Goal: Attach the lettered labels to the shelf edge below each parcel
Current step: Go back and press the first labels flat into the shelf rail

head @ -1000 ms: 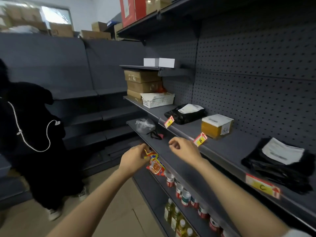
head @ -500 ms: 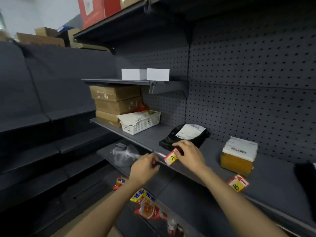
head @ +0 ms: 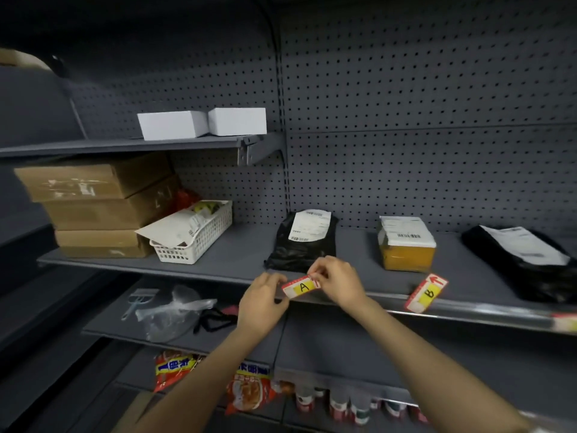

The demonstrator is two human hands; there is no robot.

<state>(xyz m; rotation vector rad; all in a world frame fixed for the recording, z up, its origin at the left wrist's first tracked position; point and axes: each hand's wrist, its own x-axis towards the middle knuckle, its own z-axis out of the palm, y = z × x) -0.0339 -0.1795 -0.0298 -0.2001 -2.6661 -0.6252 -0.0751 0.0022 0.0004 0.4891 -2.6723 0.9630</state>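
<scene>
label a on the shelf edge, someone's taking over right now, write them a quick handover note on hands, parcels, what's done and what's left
Left hand: pinching the left end of label A at the shelf edge.
Right hand: pinching its right end.
Label A sits below the black bag parcel, tilted, both hands on it, so not yet settled.
Label B hangs crooked at the edge below the yellow box parcel.
A second black parcel lies far right; a red-and-yellow tag shows at the edge below it, blurred, letter unreadable.
Left: seat A level, probably straighten B, check the far-right tag.
</scene>
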